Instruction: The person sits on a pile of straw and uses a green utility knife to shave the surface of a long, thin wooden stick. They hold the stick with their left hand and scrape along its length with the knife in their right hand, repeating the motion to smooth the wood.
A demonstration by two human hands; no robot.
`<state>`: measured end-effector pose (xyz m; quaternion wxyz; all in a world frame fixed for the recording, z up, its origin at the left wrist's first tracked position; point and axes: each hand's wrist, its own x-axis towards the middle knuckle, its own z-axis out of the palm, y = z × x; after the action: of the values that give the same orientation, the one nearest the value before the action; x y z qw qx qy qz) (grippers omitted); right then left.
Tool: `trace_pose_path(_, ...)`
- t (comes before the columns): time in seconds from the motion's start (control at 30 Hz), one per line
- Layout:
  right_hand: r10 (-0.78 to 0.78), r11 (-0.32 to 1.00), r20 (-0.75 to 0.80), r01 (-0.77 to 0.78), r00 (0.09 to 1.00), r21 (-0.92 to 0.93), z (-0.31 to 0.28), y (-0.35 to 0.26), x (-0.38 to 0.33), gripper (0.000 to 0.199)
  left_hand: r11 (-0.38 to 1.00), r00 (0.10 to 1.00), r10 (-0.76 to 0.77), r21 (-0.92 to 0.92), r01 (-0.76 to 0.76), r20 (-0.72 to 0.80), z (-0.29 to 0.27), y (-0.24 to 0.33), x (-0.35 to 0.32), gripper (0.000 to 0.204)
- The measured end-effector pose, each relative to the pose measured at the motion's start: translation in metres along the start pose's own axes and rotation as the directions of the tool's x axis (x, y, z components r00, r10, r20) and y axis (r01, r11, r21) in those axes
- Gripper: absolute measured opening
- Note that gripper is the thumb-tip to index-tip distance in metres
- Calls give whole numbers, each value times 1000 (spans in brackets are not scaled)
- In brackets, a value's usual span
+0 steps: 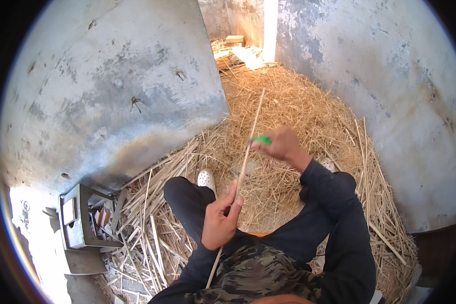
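Camouflage cloth of my shirt (pixel 261 276) fills the bottom of the view, and just above it my left hand (pixel 220 220) is closed around a long thin reed stick (pixel 244 162), thumb and fingers pinching it a little below its middle. From there the stick runs up and slightly right to its tip out over the straw, while its lower end slants down past my wrist toward my lap. Higher up, my right hand (pixel 283 144) is closed on a small tool with a green handle (pixel 262 140), and that tool sits right against the stick, touching it from the right side. I cannot tell what kind of blade or edge it has; only the green end shows beyond my fingers.

Both my forearms are in dark sleeves, and my knees in dark trousers spread to either side. One white perforated clog (pixel 206 179) shows beside my left knee. Under and around me lies a deep bed of dry straw (pixel 309 109), with cut pale stalks (pixel 147 230) scattered to my left. Bare concrete walls (pixel 116 76) close in on both sides. Down at the left stands a small grey metal box frame (pixel 78 223) with oddments inside.
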<state>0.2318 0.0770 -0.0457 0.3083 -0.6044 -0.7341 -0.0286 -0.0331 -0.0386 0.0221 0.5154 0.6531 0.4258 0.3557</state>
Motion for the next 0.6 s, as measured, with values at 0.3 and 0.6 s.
trace_pose_path(0.3, -143, 978, -95, 155, 985, 136, -3, -35, -15, 75, 997, 997, 75, 7, -75, -14, 3, -7, 1, 43)
trace_pose_path(0.6, -16, 992, -96, 4, 995, -129, 10, 30, 16, 78, 989, 995, 77, 120, -83, 55, 3, -10, 3, 43)
